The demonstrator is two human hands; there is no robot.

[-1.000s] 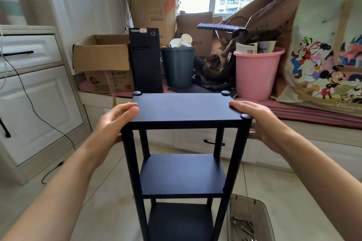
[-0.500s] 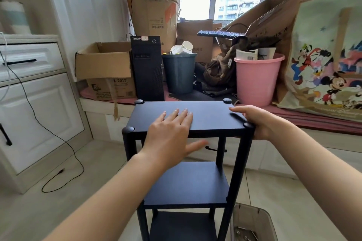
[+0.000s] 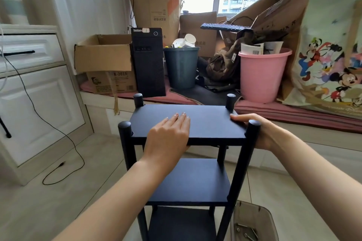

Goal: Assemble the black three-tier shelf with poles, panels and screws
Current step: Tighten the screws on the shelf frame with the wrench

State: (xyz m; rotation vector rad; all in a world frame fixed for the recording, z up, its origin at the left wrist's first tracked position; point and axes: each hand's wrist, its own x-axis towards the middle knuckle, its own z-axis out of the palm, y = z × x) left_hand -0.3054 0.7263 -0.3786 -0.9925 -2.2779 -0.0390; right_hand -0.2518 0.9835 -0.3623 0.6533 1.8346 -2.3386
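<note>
**Standing Shelf Under Both Hands**

Standing upright on the tiled floor (image 3: 49, 197) at centre frame is the black three-tier shelf (image 3: 188, 162), with all three panels seated between four poles. The top panel (image 3: 205, 123) sits slightly below the pole tops, so each pole end stands proud at its corner. The middle panel (image 3: 192, 180) and the bottom panel (image 3: 182, 223) lie directly beneath it.

The left hand (image 3: 168, 139) lies palm-down on the top panel near its front edge, fingers (image 3: 181, 118) straight and together, released and grasping nothing. The thumb is hidden below the front edge; whether it presses the underside cannot be told.

The right hand (image 3: 256, 133) is at the panel's right edge, just behind the near right pole (image 3: 242, 162). Its fingers lie along the edge, touching it; the pole hides most of the hand, so whether it grips cannot be told.

At lower right of the frame a translucent bin (image 3: 252, 219) on the floor holds loose metal hardware (image 3: 244, 233). Behind the shelf, across the upper frame, a ledge carries a black computer tower (image 3: 148, 62), a dark bin (image 3: 181, 66), a pink bucket (image 3: 262, 76) and cardboard boxes (image 3: 103, 58).
</note>
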